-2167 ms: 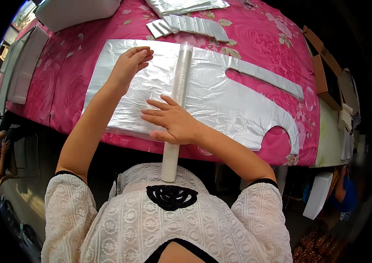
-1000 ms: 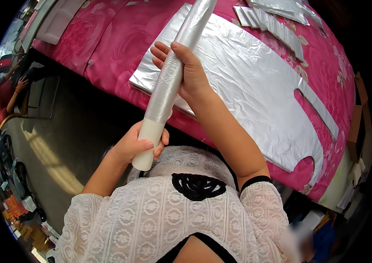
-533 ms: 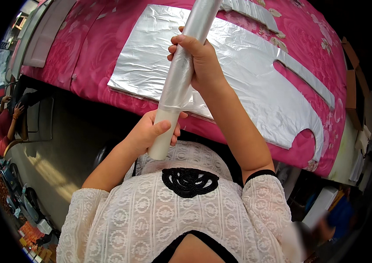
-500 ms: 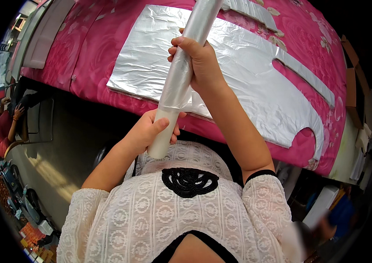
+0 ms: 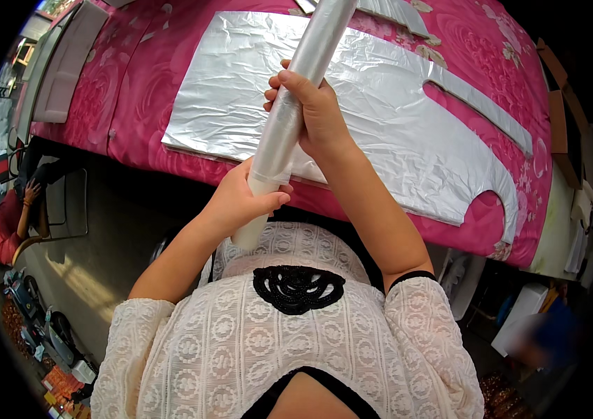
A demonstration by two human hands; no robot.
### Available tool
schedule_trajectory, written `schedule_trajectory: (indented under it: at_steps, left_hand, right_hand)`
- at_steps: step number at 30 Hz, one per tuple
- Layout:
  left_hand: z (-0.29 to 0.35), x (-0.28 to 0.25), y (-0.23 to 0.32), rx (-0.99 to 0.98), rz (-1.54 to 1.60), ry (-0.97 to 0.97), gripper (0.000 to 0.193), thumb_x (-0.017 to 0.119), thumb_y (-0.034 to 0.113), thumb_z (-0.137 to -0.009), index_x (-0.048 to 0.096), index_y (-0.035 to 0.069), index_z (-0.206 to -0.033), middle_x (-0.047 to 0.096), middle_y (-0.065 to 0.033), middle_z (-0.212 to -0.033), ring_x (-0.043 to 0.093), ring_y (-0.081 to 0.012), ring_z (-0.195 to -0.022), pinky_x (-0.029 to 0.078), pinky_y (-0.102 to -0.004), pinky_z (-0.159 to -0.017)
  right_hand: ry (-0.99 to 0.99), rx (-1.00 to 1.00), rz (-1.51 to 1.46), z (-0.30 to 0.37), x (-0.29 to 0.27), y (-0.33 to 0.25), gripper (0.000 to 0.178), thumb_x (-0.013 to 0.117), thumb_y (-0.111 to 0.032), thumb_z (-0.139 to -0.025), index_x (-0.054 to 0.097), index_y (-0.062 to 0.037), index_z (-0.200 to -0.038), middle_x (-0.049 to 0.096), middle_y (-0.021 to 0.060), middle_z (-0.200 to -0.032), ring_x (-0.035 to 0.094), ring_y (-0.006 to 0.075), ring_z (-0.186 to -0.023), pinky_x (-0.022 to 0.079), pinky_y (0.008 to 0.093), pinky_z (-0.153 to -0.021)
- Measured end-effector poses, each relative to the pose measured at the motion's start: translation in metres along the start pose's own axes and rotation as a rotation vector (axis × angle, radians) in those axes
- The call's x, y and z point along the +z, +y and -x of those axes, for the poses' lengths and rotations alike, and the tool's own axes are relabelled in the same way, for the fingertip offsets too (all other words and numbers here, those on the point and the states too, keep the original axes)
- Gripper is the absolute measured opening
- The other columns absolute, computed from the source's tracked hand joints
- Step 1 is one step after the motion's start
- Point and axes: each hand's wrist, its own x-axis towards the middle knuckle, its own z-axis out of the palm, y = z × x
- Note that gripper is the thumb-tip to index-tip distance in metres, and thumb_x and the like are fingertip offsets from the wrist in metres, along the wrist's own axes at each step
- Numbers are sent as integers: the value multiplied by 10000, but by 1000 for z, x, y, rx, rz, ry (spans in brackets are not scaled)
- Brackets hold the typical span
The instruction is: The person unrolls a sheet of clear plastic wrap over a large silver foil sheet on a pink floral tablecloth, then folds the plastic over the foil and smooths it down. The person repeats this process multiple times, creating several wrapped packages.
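Note:
A long roll of clear plastic film slants from my chest up over the table. My left hand grips its lower end close to my body. My right hand is wrapped around the roll's middle, above the table edge. Under the roll lies a flat silver foil sheet, cut with a long strap and a curved notch on its right side, spread over the pink flowered tablecloth.
More silver foil pieces lie at the table's far edge. A grey flat panel rests at the table's left end. Cardboard boxes stand at the right. Another person in red is at the far left.
The roll lay flat on the foil sheet under my hands; both hands have since lifted it off the table and hold it slanted toward my chest, left hand at its lower end.

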Motion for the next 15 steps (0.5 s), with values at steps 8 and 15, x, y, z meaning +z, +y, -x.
schedule_trajectory:
  at_steps: [8, 15]
  left_hand:
    - [4, -9, -7, -35, 240, -234, 546, 750, 336, -719, 500, 29, -1095, 606, -77, -863, 585, -125, -682, 510, -270, -571]
    - [-8, -14, -9, -128, 289, -66, 454, 499, 453, -903, 496, 46, -1105, 628, -96, -888, 590, -130, -663, 510, -283, -575]
  right_hand:
    - [29, 35, -2, 4, -2, 1, 528, 673, -185, -784, 373, 10, -1172, 535, 87, -873, 575, 153, -763, 527, 307, -686]
    - [125, 27, 88, 20, -6, 29, 567, 671, -168, -801, 350, 50, -1214, 552, 111, -912, 583, 169, -796, 518, 315, -725]
